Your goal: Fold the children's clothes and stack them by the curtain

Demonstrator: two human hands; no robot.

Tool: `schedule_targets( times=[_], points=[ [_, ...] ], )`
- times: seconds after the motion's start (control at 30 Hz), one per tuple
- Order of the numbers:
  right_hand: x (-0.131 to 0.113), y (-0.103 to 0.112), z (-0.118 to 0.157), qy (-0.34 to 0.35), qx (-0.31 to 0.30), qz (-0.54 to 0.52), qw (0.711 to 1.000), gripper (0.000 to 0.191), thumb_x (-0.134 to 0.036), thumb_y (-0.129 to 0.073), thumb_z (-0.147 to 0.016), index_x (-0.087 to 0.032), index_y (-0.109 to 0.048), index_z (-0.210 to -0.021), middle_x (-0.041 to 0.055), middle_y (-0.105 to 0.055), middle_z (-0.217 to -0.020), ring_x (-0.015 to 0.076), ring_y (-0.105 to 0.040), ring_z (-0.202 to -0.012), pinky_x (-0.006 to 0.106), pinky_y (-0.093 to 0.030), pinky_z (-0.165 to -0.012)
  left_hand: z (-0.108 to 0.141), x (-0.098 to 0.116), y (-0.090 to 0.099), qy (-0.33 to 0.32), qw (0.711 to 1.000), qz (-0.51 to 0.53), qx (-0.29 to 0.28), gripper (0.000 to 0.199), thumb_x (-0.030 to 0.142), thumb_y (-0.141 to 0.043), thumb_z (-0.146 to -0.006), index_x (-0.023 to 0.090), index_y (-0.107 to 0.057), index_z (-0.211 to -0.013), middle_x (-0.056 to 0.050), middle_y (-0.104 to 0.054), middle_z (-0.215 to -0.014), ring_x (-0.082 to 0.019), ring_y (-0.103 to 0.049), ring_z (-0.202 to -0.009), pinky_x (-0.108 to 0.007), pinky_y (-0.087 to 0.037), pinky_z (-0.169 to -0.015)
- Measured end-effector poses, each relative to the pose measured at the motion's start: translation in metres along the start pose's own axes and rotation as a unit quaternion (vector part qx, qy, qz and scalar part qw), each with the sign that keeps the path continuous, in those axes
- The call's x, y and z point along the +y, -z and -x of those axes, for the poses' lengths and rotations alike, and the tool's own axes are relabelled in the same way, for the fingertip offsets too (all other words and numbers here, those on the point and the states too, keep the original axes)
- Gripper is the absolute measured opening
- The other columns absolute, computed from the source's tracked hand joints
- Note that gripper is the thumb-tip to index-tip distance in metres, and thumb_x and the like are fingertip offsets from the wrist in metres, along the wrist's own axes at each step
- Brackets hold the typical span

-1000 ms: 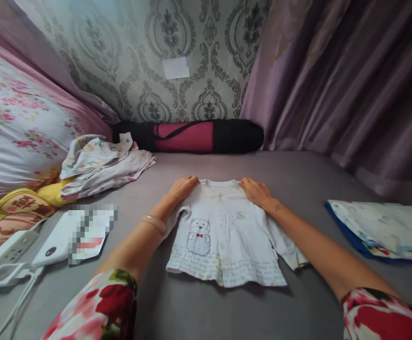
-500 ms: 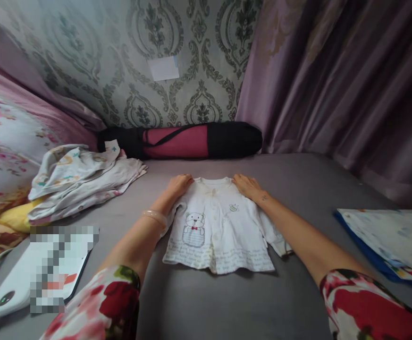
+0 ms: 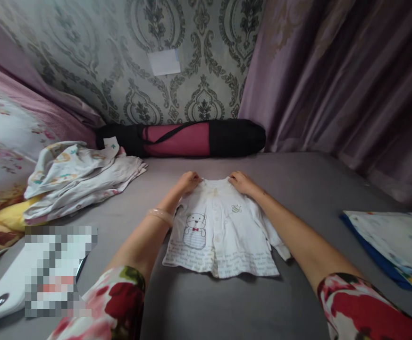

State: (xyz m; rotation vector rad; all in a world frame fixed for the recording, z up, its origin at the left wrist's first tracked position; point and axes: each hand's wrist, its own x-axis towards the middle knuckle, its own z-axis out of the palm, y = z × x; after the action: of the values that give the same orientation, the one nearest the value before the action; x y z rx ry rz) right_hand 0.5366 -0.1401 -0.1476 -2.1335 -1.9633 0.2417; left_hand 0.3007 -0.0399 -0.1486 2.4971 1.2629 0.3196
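A small white long-sleeved baby shirt lies spread flat, front up, on the grey sheet. It has a button placket, a bear print at lower left and a small bee at upper right. My left hand, below a bangled wrist, pinches the shirt at the left shoulder beside the collar. On the other side of the neckline, my right hand has its fingers closed on the right shoulder. The forearms partly cover the sleeves.
A pile of baby clothes lies at left, near a floral pillow and a white object, partly pixelated. A long black and maroon bag rests along the wall. Folded cloth with a blue edge sits at right.
Both hands have moved inward along the shoulders, closer to the collar, and their fingers have closed on the fabric. The shirt still lies flat.
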Motion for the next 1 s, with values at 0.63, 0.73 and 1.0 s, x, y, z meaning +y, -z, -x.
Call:
schedule_targets(
  times=[0.63,0.73,1.0],
  points=[
    [-0.009,-0.023,0.012,-0.063,0.091,0.046,0.993,0.030,-0.032,-0.037,-0.099,-0.017,-0.057,-0.116,0.0139,-0.059,-0.119,0.0265,-0.054,-0.111,0.034,-0.039,-0.092,0.022,0.013,-0.020,0.056,0.987,-0.132,0.077,0.035,0.038,-0.030,-0.100,0.015,-0.054,-0.110,-0.016,-0.062,-0.109,-0.027,-0.057,-0.103,-0.035,-0.041,-0.085],
    [-0.009,-0.015,0.010,-0.068,0.079,0.012,0.995,0.029,-0.032,-0.041,-0.098,-0.017,-0.058,-0.116,0.0139,-0.059,-0.121,0.0254,-0.053,-0.114,0.033,-0.039,-0.094,0.020,0.015,-0.020,0.052,0.981,-0.172,0.078,0.036,0.035,-0.029,-0.099,0.013,-0.054,-0.111,-0.019,-0.062,-0.111,-0.030,-0.056,-0.106,-0.038,-0.041,-0.087],
    [0.034,0.045,0.057,-0.122,0.021,-0.210,0.970,0.028,-0.032,-0.042,-0.098,-0.015,-0.064,-0.102,0.0102,-0.069,-0.106,0.0165,-0.064,-0.092,0.026,-0.049,-0.079,0.049,0.031,0.003,0.047,0.982,-0.177,0.051,0.038,0.034,-0.040,-0.095,0.011,-0.048,-0.124,-0.021,-0.054,-0.126,-0.032,-0.051,-0.118,-0.043,-0.037,-0.098]
  ],
)
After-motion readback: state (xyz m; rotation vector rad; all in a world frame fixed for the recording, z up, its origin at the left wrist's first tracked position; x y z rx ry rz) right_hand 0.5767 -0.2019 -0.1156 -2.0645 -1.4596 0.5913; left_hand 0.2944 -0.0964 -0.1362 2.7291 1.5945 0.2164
